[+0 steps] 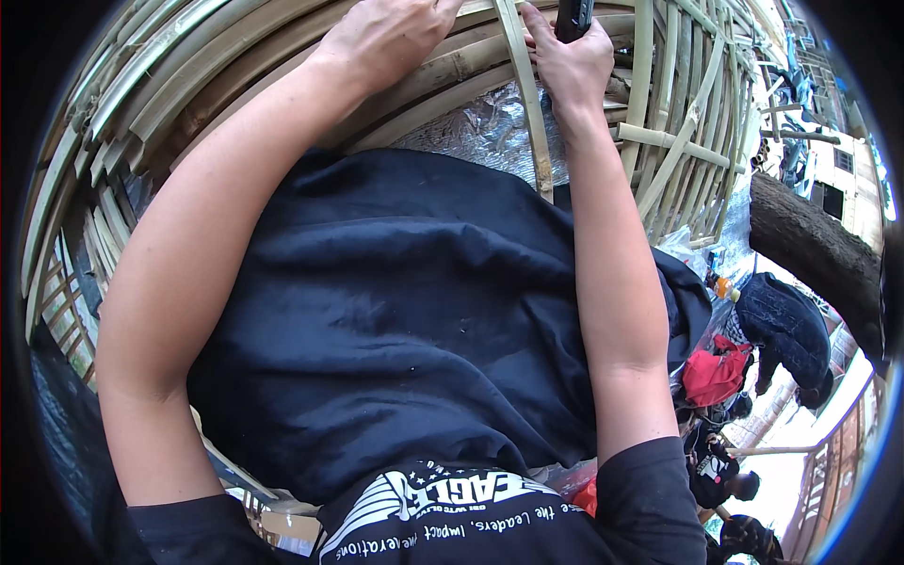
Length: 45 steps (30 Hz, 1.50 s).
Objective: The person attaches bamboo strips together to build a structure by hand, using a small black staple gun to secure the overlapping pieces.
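1. Stacked bamboo slats [202,80] curve across the far side, a bamboo lattice [692,104] stands to the right, and beyond it are a tree trunk [815,250] and other people. A dark cloth [395,273] covers the lap.
2. A single bamboo strip [529,104] lies between the hands, its long axis running from the top edge toward the person, its near end by the cloth's edge. The right hand [576,71] is nearer, its thumb just beside the strip; contact is unclear.
3. The strip looks pale, narrow and slightly bowed.
4. The right hand is closed around a black handle [573,17]. The left hand's [391,42] fingertips are cut off, so I cannot tell its grip.
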Available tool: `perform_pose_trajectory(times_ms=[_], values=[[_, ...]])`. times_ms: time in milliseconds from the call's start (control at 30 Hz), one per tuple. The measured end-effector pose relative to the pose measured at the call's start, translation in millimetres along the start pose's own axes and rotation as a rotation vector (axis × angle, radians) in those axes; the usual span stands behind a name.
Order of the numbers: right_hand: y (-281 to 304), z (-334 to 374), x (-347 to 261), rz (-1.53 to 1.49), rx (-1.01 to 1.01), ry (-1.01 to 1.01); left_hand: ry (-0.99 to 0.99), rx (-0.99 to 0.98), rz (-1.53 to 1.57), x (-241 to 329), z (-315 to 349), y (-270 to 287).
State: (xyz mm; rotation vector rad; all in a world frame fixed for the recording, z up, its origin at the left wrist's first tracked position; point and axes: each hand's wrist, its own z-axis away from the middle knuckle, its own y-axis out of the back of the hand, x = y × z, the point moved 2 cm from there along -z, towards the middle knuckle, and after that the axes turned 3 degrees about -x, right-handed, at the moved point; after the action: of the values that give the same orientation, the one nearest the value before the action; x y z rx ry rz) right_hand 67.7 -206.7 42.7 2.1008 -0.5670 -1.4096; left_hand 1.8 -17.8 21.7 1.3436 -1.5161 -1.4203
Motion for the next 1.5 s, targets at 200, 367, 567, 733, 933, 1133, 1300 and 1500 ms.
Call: perform_pose_trajectory(times_ms=[200,367,567,733,933,1133,1300,1500], values=[[-9,3,29,-0.178,-0.123,-0.183,0.023,0.092,0.19,0,-11,-5],[-4,-6,60,-0.08,-0.06,-0.194,-0.032,0.243,0.111,9,-23,-8],[-3,3,44,0.036,-0.068,-0.175,-0.085,0.314,0.106,5,-16,-20],[-3,17,33,-0.194,-0.103,-0.284,-0.078,0.362,0.087,10,-12,-13],[-1,18,39,-0.175,-0.12,-0.244,-0.136,0.245,-0.106,3,-19,-15],[-3,19,36,-0.246,-0.113,-0.242,-0.138,0.278,-0.037,3,-14,-12],[-6,19,45,-0.19,-0.106,-0.253,-0.106,0.337,0.08,1,-13,-13],[0,19,40,-0.115,-0.148,-0.252,-0.125,0.37,0.031,1,-13,-8]])
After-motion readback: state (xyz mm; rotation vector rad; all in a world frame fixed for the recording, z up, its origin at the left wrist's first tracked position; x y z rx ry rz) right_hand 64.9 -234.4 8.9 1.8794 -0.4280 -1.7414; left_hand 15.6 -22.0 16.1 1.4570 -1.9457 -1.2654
